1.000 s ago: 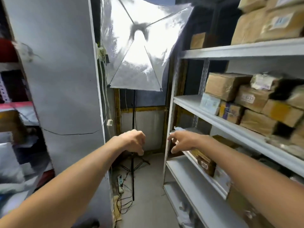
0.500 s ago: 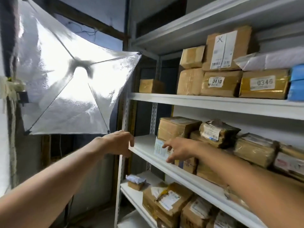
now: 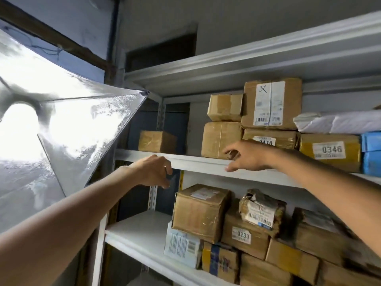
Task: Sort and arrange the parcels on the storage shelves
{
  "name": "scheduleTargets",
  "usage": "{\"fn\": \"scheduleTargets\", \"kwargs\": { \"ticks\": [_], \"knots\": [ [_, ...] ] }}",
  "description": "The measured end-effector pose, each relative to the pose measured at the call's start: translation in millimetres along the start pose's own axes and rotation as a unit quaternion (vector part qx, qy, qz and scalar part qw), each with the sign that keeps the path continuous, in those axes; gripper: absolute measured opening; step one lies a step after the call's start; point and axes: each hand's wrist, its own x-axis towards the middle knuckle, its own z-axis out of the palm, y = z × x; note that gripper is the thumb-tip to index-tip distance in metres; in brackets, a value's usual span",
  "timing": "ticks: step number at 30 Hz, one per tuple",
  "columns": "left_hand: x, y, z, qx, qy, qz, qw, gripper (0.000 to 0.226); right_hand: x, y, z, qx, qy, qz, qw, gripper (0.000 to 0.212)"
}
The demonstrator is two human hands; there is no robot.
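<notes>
Hands [image 3: 249, 155] at shelf edge [image 3: 198, 164], prob. touching

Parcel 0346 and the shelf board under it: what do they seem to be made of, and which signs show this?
Parcel 0346 looks like brown cardboard wrapped in glossy yellowish tape: the surface shines and carries a white paper label. The shelf board seems to be white painted metal, smooth, with a folded front edge, though this is not certain.

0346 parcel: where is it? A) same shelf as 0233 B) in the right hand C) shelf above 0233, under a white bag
C: the 0346 parcel sits on the upper shelf directly beneath the white bag, while the 0233 parcel is one shelf lower.
</notes>
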Motion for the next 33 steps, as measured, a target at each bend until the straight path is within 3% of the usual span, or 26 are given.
{"fn": "scheduleTargets", "kwargs": {
  "ticks": [10,17,25,31,33],
  "knots": [
    [99,17,-20,-0.036,0.104,0.049,0.993,0.039,27,29,-42,-0.068,0.131,0.046,0.988,0.047],
    [145,17,-32,-0.044,0.138,0.084,0.986,0.024,40,31,-61,-0.105,0.231,0.069,0.965,0.041],
    [194,14,-58,-0.083,0.15,0.131,0.976,0.055,58,19,-76,-0.109,0.258,0.136,0.95,0.045],
    [216,34,-59,-0.168,0.172,0.198,0.95,0.053,83,8,-73,-0.122,0.278,0.188,0.934,0.045],
    [220,36,-57,-0.205,0.178,0.193,0.943,0.052,89,4,-71,-0.111,0.275,0.193,0.935,0.034]
  ]
}}
